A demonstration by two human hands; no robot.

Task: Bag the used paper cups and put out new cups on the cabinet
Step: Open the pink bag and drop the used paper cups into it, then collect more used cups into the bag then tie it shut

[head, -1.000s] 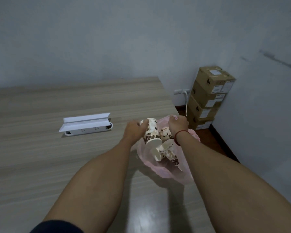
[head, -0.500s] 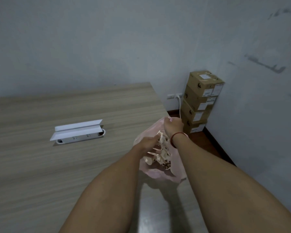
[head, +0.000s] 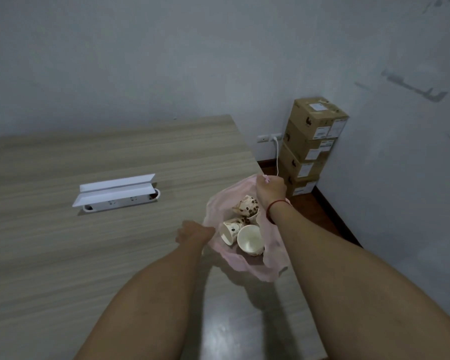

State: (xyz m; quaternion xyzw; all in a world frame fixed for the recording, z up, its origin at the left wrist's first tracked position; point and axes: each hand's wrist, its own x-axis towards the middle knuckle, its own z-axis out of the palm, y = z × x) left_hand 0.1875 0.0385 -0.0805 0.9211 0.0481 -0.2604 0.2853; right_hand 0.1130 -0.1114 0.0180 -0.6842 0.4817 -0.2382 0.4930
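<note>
Thumb and fingers of the right hand (head: 270,189) pinch the far rim of the thin pink plastic bag (head: 244,267), holding it up. The left hand (head: 192,231) curls at its left rim; whether it grips, I cannot tell. Three bean-printed paper cups (head: 251,240) lie tipped inside the bag, which sits on the wood-grain cabinet (head: 115,255) at its right edge

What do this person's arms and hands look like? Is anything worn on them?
The left forearm and right forearm are bare, and no sleeve shows in this view. The left hand and right hand wear no gloves. The only thing worn is a thin red band around the right wrist.
</note>
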